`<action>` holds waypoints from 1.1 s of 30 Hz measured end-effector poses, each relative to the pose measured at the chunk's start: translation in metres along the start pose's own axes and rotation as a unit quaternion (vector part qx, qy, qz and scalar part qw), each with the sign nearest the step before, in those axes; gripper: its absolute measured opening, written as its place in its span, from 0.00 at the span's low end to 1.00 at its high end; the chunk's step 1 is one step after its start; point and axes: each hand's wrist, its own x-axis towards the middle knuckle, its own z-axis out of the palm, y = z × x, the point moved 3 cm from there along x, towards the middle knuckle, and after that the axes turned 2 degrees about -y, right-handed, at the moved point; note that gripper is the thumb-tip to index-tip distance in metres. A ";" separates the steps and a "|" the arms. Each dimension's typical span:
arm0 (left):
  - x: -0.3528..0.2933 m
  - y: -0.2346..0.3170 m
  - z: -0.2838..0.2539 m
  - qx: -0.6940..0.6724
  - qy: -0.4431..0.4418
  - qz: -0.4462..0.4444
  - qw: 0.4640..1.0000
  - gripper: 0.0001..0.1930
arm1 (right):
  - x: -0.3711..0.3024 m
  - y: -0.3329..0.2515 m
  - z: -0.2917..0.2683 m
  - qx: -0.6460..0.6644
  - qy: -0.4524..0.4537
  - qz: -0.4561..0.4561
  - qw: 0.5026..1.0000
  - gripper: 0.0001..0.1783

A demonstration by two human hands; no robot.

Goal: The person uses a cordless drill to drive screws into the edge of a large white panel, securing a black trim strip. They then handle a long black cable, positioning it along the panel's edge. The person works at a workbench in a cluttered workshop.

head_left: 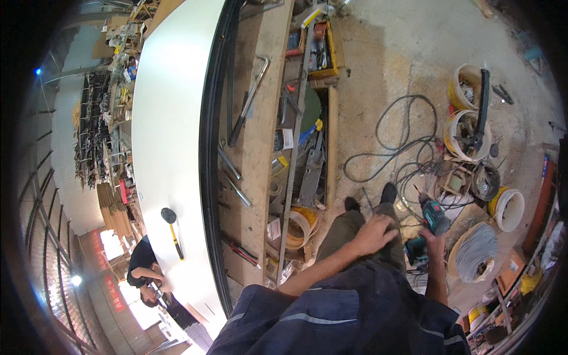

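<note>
My right hand (435,241) is closed around the handle of a dark green and black cordless drill (435,216). A thin bit sticks out from its chuck, pointing away from me and a little left. Part of the handle is hidden by my fingers. My left hand (375,234) hangs over my trouser legs, fingers loosely bent and apart, with nothing in it. On the left, a rubber mallet (168,215) with a black head and yellow-black handle lies on a large white panel (171,118) edged in black.
A wooden bench (260,124) holds a lug wrench (247,100) and metal rods. Lower trays of tools stand beside it. Cables (408,142) coil over the floor ahead. At right are several buckets (509,210) and a roll of grey wire (476,253). Another person (142,260) works beyond the panel.
</note>
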 end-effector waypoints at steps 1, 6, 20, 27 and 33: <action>-0.001 0.021 0.001 0.017 0.014 0.029 0.999 0.21 | 0.004 -0.040 0.019 0.000 -0.005 -0.060 0.998 0.24; 0.013 0.095 -0.034 0.103 0.054 0.111 0.987 0.31 | 0.007 -0.142 0.076 0.241 -0.090 -0.039 0.966 0.26; -0.017 0.134 -0.240 0.172 0.151 0.078 0.970 0.31 | 0.004 -0.258 0.163 0.101 -0.197 -0.089 0.971 0.33; -0.038 0.109 -0.443 0.171 0.271 -0.037 0.947 0.22 | 0.042 -0.151 0.120 0.013 -0.007 0.047 0.999 0.29; -0.037 0.070 -0.603 0.136 0.367 -0.097 0.915 0.16 | 0.007 -0.017 0.057 0.065 0.030 0.266 0.961 0.06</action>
